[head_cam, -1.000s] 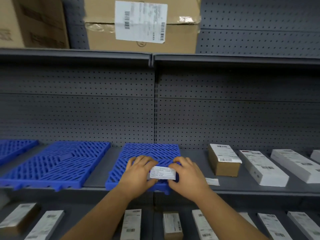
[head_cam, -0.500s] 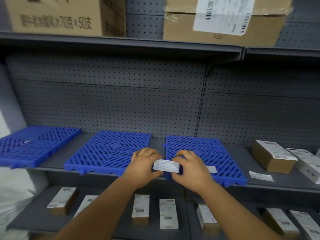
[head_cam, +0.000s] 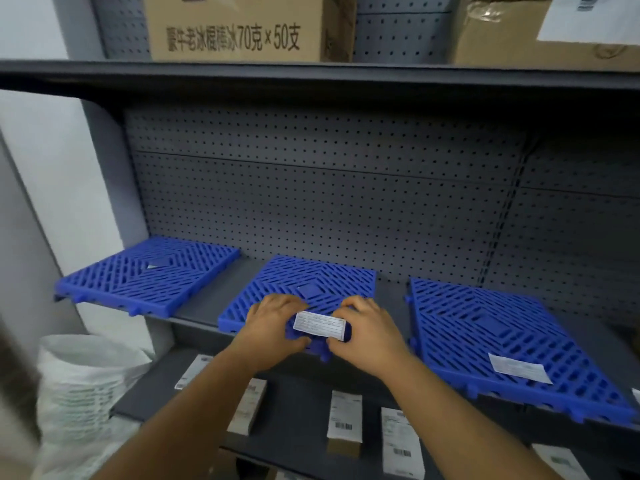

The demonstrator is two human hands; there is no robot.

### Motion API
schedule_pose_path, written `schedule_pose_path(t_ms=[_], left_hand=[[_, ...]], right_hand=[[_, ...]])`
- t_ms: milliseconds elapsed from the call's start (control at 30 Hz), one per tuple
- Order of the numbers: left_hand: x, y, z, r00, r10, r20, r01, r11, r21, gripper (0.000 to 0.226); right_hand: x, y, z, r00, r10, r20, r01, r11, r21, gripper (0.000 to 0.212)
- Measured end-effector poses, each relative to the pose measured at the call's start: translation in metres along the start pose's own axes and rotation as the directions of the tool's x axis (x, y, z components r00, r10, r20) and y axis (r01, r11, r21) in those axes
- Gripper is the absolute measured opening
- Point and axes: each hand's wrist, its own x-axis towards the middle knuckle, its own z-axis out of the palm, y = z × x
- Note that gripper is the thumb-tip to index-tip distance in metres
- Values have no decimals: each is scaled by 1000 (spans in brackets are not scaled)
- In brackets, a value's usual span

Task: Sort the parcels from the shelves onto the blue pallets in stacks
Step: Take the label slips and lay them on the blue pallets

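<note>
A small white paper label (head_cam: 319, 325) is pinched between my left hand (head_cam: 273, 327) and my right hand (head_cam: 369, 336), one at each end, just above the front edge of the middle blue pallet (head_cam: 329, 282). A second blue pallet (head_cam: 152, 273) lies to its left on the same shelf. A third blue pallet (head_cam: 502, 337) to the right carries another white label (head_cam: 519, 368) near its front. Small parcels (head_cam: 344, 422) with shipping labels lie on the shelf below.
Large cardboard boxes (head_cam: 235, 27) stand on the top shelf above a grey pegboard back. A white woven sack (head_cam: 86, 386) sits on the floor at the left, next to the shelf upright. More parcels (head_cam: 401, 441) lie along the lower shelf.
The view has swung left along the shelf. Both hands carried the label from the right-hand pallet's front to the front of the middle pallet. A label now lies on the right-hand pallet.
</note>
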Motion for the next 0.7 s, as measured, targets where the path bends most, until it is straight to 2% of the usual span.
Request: schedule_pose_path(t_ms=[367,600,700], left_hand=[[12,-46,-8,997,-78,-21,77,997,-21,53],[21,-53,-5,998,-68,-7,67,998,-21,50],[24,-52,-2,998,-62,-2,61,998,-24,49]], right_hand=[[54,-21,22,982,116,148,-116,993,-6,33],[65,-21,27,965,159,207,-145,986,-79,54],[61,-16,25,968,157,197,-150,987,-54,57]])
